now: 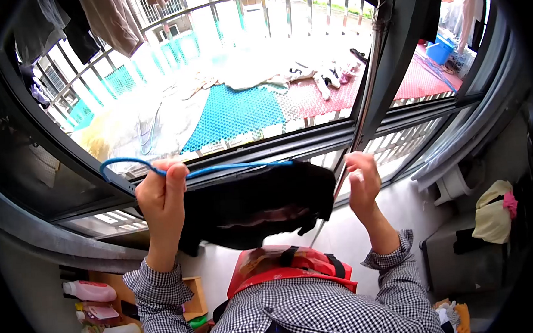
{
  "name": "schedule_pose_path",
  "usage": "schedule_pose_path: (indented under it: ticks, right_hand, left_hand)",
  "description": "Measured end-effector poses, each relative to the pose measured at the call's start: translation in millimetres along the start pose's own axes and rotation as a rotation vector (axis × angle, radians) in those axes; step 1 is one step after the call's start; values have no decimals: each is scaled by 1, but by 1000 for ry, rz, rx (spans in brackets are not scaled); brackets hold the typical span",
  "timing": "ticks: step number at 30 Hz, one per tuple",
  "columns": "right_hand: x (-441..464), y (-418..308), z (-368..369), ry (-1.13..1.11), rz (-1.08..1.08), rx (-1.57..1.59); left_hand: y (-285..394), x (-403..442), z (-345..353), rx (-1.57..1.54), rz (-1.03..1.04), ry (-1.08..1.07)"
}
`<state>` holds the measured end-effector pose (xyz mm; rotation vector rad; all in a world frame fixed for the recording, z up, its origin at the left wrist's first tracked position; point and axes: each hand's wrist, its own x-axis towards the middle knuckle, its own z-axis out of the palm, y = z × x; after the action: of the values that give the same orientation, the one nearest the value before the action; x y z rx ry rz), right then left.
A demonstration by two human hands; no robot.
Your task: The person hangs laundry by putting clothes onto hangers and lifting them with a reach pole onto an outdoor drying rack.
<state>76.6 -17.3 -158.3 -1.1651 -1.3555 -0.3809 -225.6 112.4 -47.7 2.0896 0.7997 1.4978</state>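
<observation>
Sliding off looks the likeliest trouble for the black garment, as only the left hand visibly grips the blue hanger; a tilt could cause it. Near the cloth's right end, the right hand has loosely curled fingers; I cannot tell whether it pinches anything. Alongside the window frame, the hanger's long axis runs left to right, nearly level in view, looped end pointing left.

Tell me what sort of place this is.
Probably a home laundry spot beside a barred balcony: clothes hang at the upper left, bottles that look like detergent stand at the lower left, and the left hand grips a blue hanger carrying a black garment.
</observation>
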Motion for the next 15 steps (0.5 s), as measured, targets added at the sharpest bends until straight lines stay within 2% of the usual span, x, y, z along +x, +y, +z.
schedule_pose_path:
  ticks: [1, 2, 4, 6, 10, 14, 15]
  right_hand:
    - [-7, 16, -1, 79, 223, -115]
    - [-16, 37, -1, 67, 362, -310]
    - [-42, 81, 6, 11, 567, -498]
    - [-52, 99, 13, -211, 898, -546]
    - [-89, 142, 35, 8, 932, -345]
    - [-131, 127, 55, -183, 758, 85]
    - [-142, 119, 65, -144, 781, 232]
  left_hand:
    - [2, 0, -1, -5, 6, 26]
    - [4, 1, -2, -10, 15, 57]
    - [8, 2, 0, -32, 41, 88]
    - [13, 4, 3, -19, 119, 67]
    - [16, 14, 21, -30, 214, 78]
    - [12, 30, 48, -97, 303, 17]
    - [18, 34, 55, -130, 306, 1]
